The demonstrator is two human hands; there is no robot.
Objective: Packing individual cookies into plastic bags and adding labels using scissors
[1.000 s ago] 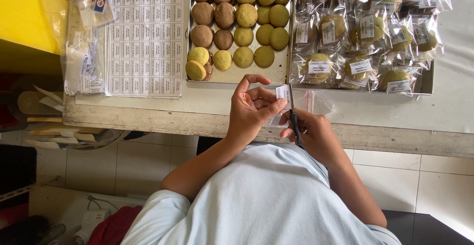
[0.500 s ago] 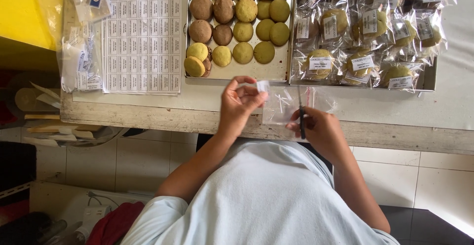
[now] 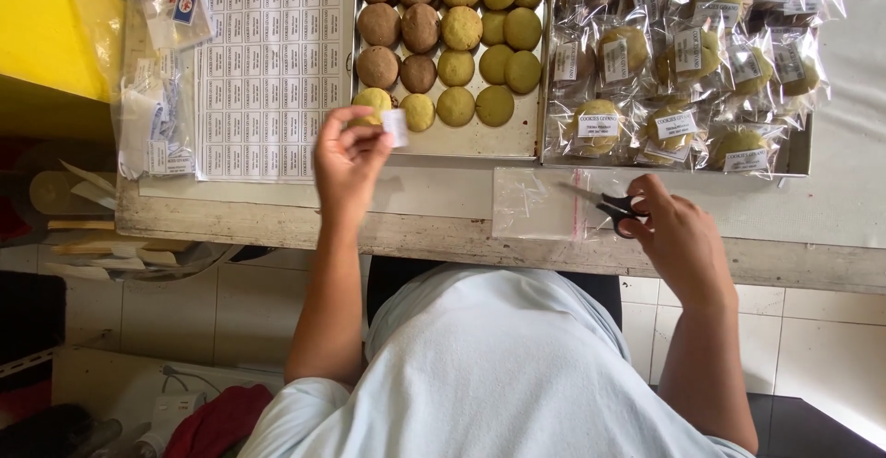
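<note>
Worktable (image 3: 443, 227): white label sheet (image 3: 268, 75) left, bagged cookies (image 3: 683, 70) right.

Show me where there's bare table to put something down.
Bare table lies between the label sheet, cookie tray and empty bag. More is free right of the scissors, below the bagged cookies. The far side is crowded with trays.

Left hand (image 3: 349, 158) raised, fingers pinched; right hand (image 3: 678, 236) curled, lower.
</note>
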